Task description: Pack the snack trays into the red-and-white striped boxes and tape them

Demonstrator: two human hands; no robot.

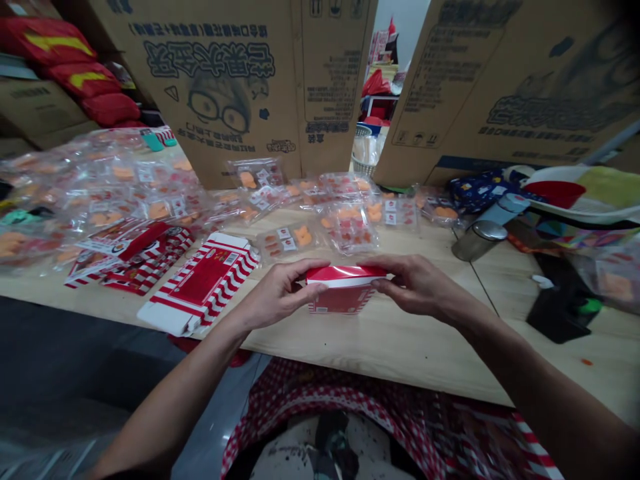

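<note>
A small red and white striped carton (340,300) stands upright on the wooden table in front of me. My left hand (285,293) pinches the left end of its top flap, thumb in front and fingers behind. At the opposite end, my right hand (413,283) grips the same flap between thumb and fingers. The flap is bent over, and its white edge shows along the front. Left of the hands lies a flattened red and white carton (203,283). Just behind them are clear packs of orange pieces (285,241).
Many clear packs (115,173) heap on the left. Large brown cardboard boxes (240,87) wall the back. A metal flask (479,240), a black holder (563,300) and a white basin (595,190) sit on the right. The table's front edge runs near my lap.
</note>
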